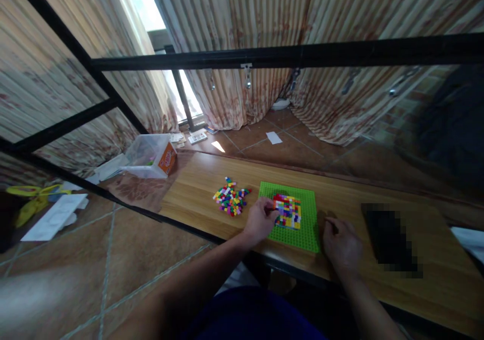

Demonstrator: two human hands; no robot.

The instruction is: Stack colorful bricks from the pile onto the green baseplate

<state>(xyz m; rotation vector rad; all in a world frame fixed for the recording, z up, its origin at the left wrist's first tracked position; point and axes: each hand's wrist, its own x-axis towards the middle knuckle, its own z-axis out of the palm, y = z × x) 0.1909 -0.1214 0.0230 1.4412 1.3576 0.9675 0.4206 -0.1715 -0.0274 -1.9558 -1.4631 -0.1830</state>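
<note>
A green studded baseplate (308,216) lies on the wooden table, bearing a patch of small multicoloured bricks (290,213) set close together. Over the plate's left side is my left hand (261,219), its fingers pinched at the left edge of the brick patch; whatever they hold is too small to name. My right hand (343,244) rests on the table just right of the plate with its fingers curled in, and their tips are not clear. To the left of the plate is a loose heap of small bricks (231,199) in many colours.
A dark pixelated flat object (389,236) lies on the table (340,188) at the right. Beyond the table's left end, a clear plastic box (145,158) with an orange label stands on the floor. A black metal bar (264,57) crosses in front of striped curtains (234,17).
</note>
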